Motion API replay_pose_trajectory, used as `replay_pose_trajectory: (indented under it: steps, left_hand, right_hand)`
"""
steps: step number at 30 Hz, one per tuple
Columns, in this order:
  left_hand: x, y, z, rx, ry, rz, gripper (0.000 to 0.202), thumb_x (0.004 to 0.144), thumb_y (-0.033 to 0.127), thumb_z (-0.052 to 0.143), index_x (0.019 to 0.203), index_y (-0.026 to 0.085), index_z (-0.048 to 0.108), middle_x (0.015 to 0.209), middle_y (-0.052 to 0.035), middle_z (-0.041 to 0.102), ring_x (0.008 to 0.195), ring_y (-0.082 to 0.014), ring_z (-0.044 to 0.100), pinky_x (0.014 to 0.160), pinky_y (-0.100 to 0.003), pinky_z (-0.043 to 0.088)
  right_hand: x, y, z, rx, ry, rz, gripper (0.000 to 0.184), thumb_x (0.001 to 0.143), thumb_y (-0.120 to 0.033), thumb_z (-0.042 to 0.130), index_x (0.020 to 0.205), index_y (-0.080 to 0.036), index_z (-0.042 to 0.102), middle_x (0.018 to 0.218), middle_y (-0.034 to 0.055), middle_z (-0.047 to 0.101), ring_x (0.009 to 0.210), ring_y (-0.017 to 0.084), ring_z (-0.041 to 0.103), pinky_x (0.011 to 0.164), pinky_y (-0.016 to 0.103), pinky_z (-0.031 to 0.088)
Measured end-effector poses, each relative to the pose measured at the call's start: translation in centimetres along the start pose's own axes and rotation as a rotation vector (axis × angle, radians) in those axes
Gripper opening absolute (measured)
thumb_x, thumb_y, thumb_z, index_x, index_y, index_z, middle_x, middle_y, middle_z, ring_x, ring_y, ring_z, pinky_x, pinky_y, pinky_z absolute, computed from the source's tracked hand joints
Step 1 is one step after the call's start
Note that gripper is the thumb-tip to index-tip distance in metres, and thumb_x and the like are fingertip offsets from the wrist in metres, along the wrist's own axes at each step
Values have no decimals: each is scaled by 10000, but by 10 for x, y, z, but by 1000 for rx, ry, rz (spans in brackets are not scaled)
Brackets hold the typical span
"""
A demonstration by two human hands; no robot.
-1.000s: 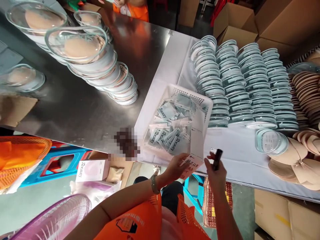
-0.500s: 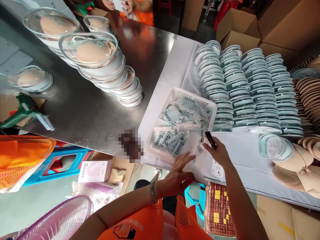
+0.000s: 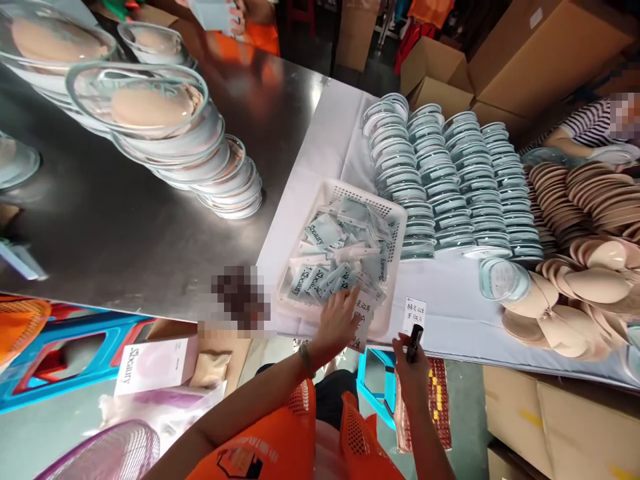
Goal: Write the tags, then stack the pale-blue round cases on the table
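The right hand (image 3: 411, 363) has dropped from the right side of the basket (image 3: 395, 215) to the near edge of the tabletop (image 3: 450, 293). It is closed around a black marker (image 3: 415, 335), whose tip sits just below a handwritten slip (image 3: 414, 312). The left hand (image 3: 336, 321) has slid forward into the basket, fingers spread open over the sachets (image 3: 324, 233); whether it pinches one is unclear. Attention seems to have shifted from slip to sachets. Stacked clear lids (image 3: 430, 180) stand just beyond.
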State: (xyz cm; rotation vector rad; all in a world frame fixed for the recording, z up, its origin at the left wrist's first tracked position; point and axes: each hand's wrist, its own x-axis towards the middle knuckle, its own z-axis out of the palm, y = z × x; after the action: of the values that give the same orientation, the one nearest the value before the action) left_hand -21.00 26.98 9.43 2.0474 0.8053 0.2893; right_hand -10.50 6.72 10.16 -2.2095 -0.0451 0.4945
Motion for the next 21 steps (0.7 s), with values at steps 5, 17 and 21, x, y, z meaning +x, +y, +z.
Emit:
replay_pose_trajectory:
  steps: [5,17,21]
  left_hand:
    - [-10,-7,-7,185,-9,-11,662,895,382,655,1493,173,463,990,-139,706,965,-322,663,915,-425,461]
    - [-42,11,-42,-1055,-122,-426,575,785,530,767,1178,139,611,979,-111,743,794,-228,708,693,-342,581]
    - [-68,12,-40,-1127,-40,-434,1059,767,396,819,1584,268,156,1164,-110,714,819,-208,710,714,-347,591]
  right_hand:
    - [66,26,-38,-488,108,141,739,745,-660,660,1196,-75,643,1120,219,705,991,358,671,820,433,530]
    - [96,28,-34,-315,87,237,482,613,-427,801,960,-126,654,991,190,687,980,363,624,780,450,489]
    - [54,8,-50,6,0,137,530,577,-669,741,737,-215,519,558,-31,468,537,149,457,512,312,397]
